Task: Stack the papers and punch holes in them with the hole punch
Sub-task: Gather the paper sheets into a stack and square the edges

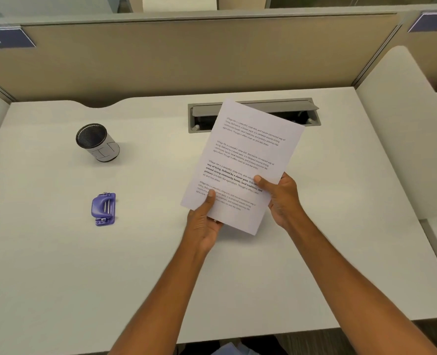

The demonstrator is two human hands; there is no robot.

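Both hands hold a stack of white printed papers (245, 155) lifted above the desk and tilted to the right. My left hand (204, 221) grips the stack's lower left corner, thumb on top. My right hand (281, 198) grips the lower right edge, thumb pressed on the text. How many sheets are in the stack cannot be told. A purple hole punch (103, 209) rests on the white desk (58, 265), well left of my left hand and apart from the papers.
A black mesh pen cup (97, 142) with a white wrap stands at the back left. A grey cable tray (202, 116) with its lid open sits behind the papers. Beige partition walls (186, 55) enclose the desk at the back and sides.
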